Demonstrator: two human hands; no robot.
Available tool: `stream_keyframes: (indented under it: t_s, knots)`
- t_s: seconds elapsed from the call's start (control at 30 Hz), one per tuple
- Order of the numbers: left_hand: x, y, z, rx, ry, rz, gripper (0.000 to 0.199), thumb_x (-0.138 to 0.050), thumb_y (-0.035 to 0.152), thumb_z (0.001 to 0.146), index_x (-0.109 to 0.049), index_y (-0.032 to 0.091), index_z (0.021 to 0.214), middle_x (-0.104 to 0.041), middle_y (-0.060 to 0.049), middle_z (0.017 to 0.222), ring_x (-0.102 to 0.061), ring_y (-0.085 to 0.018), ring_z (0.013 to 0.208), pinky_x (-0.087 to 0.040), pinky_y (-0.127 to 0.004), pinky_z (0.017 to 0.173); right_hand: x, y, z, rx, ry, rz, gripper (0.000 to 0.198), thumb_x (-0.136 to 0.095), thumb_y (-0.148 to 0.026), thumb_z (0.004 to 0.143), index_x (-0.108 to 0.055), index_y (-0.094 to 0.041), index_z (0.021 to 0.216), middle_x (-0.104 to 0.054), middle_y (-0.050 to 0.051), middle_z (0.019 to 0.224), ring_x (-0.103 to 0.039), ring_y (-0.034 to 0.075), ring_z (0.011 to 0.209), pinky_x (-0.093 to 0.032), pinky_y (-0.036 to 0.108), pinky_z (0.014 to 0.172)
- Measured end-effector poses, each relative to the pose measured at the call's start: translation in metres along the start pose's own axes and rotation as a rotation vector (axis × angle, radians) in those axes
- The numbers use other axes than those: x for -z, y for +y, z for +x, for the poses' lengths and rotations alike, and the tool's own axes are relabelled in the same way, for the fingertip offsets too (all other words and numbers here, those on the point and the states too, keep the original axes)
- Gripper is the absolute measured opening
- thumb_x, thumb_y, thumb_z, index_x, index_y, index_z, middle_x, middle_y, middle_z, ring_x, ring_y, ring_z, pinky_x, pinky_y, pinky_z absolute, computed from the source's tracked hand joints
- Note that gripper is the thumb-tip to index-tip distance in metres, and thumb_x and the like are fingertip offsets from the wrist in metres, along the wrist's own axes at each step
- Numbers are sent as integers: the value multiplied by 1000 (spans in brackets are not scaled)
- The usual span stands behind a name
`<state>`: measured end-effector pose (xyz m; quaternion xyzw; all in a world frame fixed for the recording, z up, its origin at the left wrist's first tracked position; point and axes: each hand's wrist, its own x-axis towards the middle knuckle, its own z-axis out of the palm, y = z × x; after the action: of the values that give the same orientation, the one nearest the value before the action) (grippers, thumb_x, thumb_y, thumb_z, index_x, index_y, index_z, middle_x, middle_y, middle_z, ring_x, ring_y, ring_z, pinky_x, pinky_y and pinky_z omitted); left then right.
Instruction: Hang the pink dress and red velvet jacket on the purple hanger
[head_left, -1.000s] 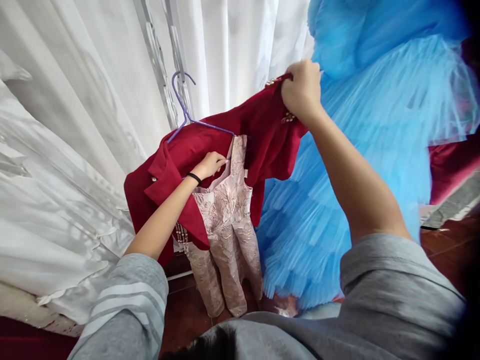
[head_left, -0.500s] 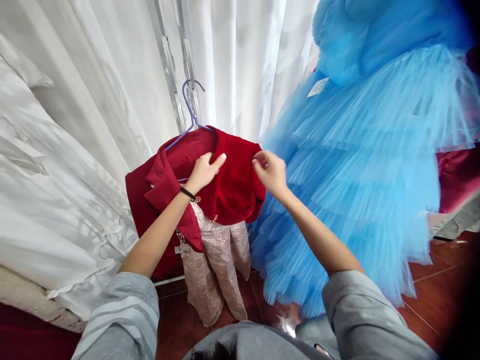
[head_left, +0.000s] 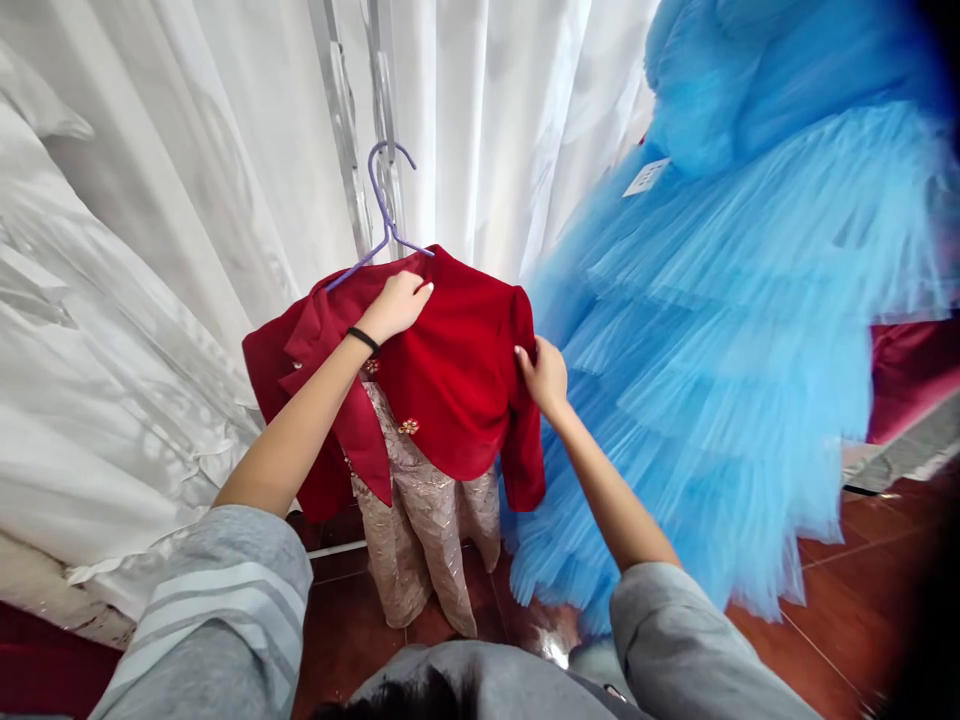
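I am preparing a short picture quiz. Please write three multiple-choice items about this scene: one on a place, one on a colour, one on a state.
1. Where is the left hand?
A. on the red jacket near the collar
B. on the blue tulle dress
C. on the floor

2. What colour is the hanger?
A. black
B. purple
C. white

3. How is the jacket?
A. folded on the floor
B. draped on the hanger over a pink brocade garment
C. rolled in the right hand

Answers: 1 A, fingers rest there; 2 B, hook is purple; 3 B, it hangs.
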<state>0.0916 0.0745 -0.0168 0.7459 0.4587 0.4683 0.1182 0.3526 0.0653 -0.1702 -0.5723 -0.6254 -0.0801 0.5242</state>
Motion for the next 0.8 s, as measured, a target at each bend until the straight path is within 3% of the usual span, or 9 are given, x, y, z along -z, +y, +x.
stream_keyframes:
  t_s: [0.1,0.2,0.27,0.3,0.43,0.5,0.6,0.7,0.8]
  knots:
    - [-5,-13,-10,-5,-21,-20,45,-52,19,91,-28,21,53,-27,5,50,-27,-9,50,-18,-27,51,-20,12,-65,-334,29,70,34,-41,-44,91,-59,-16,97,-66,16,103,-58,26,96,-45,40,91]
    - [-5,-17,-14,-25,-26,-63,43,-51,21,91,-28,21,55,-26,5,53,-26,-9,51,-18,-27,50,-41,19,-112,-877,-366,354,42,-40,-53,92,-55,-19,73,-63,11,77,-60,23,79,-48,35,78]
    - [-5,-19,-12,-27,-27,-84,43,-52,21,91,-28,21,55,-26,5,53,-25,-8,50,-17,-27,49,-51,19,-121,-1080,-578,681,52,-38,-63,92,-52,-19,67,-61,7,70,-60,19,71,-50,31,71]
    - [-5,-21,-11,-22,-27,-106,43,-52,22,91,-28,20,55,-27,5,52,-25,-8,50,-17,-27,49,-54,20,-120,-1121,-585,857,53,-42,-67,90,-50,-20,67,-62,5,69,-60,17,69,-50,29,69]
    - [-15,-36,-10,16,-9,-279,42,-55,29,91,-35,20,56,-33,4,52,-28,-8,49,-19,-25,47,-58,21,-133,-1050,-313,1319,53,-73,-69,65,-51,-22,73,-62,-2,68,-58,13,63,-51,25,62]
    - [-22,-44,-11,16,25,-345,43,-56,36,91,-36,20,57,-34,4,53,-28,-8,49,-21,-24,48,-58,17,-160,-993,-216,1262,58,-79,-70,53,-49,-22,70,-56,-4,61,-52,12,55,-47,25,53]
    - [-29,-49,-12,-12,49,-323,47,-58,44,90,-36,20,56,-35,4,53,-28,-9,50,-22,-25,49,-60,5,-206,-1014,-258,1132,64,-83,-67,44,-39,-22,57,-40,-7,48,-39,9,44,-39,25,45]
    - [-26,-41,-14,-57,118,-229,51,-60,46,90,-33,20,55,-34,3,53,-28,-10,51,-24,-27,51,-57,-12,-222,-1032,-335,1100,59,-82,-63,50,-39,-22,57,-35,-7,46,-33,8,42,-33,24,43]
    - [-17,-25,-17,-152,241,-134,47,-59,42,91,-36,20,56,-37,2,55,-36,-12,56,-30,-27,57,-52,-26,-218,-879,-171,960,48,-70,-60,69,-41,-23,67,-42,-5,57,-39,11,52,-39,25,51]
